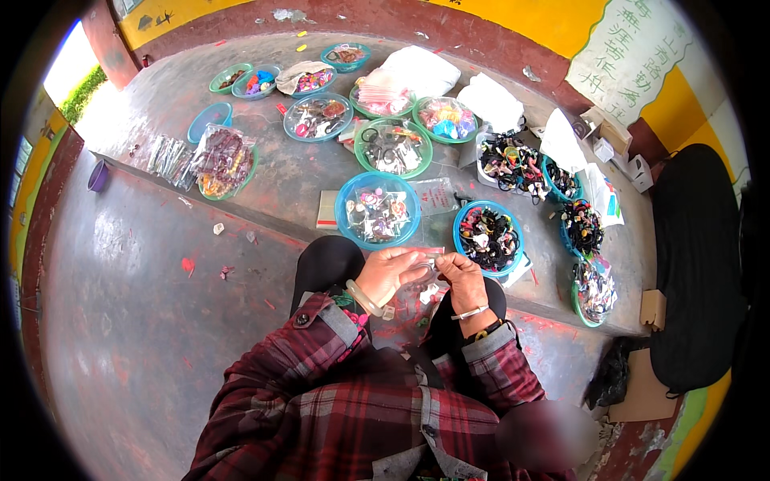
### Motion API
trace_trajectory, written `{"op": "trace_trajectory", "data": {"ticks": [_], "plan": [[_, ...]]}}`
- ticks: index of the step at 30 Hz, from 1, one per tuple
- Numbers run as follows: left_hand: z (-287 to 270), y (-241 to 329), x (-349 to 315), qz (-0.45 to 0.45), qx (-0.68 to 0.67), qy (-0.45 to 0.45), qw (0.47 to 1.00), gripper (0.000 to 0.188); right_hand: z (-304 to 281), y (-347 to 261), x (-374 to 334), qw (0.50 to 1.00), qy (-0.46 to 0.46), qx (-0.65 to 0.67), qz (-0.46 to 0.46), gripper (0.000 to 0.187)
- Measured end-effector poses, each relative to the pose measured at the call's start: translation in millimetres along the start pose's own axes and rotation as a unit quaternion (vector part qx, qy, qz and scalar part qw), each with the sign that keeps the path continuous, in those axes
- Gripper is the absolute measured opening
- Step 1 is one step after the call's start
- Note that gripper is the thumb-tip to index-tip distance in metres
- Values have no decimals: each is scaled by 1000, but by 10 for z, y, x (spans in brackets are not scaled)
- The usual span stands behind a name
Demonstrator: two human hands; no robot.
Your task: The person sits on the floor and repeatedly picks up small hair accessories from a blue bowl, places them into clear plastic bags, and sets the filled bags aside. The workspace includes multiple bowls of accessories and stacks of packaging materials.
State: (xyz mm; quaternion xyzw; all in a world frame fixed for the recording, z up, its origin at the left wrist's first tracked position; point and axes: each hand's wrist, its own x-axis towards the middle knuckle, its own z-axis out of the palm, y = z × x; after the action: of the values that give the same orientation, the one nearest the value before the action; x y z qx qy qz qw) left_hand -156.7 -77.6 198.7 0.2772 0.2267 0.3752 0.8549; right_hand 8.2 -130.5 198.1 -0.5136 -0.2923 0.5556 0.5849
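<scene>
The blue basin [343,212] looks smooth, glossy plastic, and the plaid jacket [349,413] matt cloth.

Observed green characters [630,34] in columns on white wall panel [642,64]; red print [433,191], too small to read, on clear bag [437,204].

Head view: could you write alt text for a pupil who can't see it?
A person's left hand and right hand meet at the fingertips around a small item, too small to identify. Beyond them, a blue bowl of small packets and many other bowls of small goods stand on a grey raised floor.
</scene>
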Motion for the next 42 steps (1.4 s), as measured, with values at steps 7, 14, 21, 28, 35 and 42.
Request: {"op": "trace_trajectory", "data": {"ticks": [7, 14, 21, 28, 35, 42], "plan": [[-98, -89, 45, -4, -22, -15, 1000, 20, -43, 34, 17, 1000, 6, -3, 2, 9], [-134, -183, 67, 31, 55, 7, 998, 21, 190, -164, -93, 825, 145, -390, -381, 15], [-134, -278, 64, 90, 327, 5, 941, 22, 253, -88, -116, 726, 71, -498, -469, 16], [-87, -269, 21, 169, 478, -17, 862, 21, 217, -42, -114, 716, 73, -525, -455, 15], [-27, -206, -14, 206, 576, -18, 791, 24, 231, -61, -153, 693, 64, -564, -446, 15], [-56, -253, -12, 241, 607, -23, 757, 19, 255, -75, -178, 691, 59, -577, -432, 14]]}}
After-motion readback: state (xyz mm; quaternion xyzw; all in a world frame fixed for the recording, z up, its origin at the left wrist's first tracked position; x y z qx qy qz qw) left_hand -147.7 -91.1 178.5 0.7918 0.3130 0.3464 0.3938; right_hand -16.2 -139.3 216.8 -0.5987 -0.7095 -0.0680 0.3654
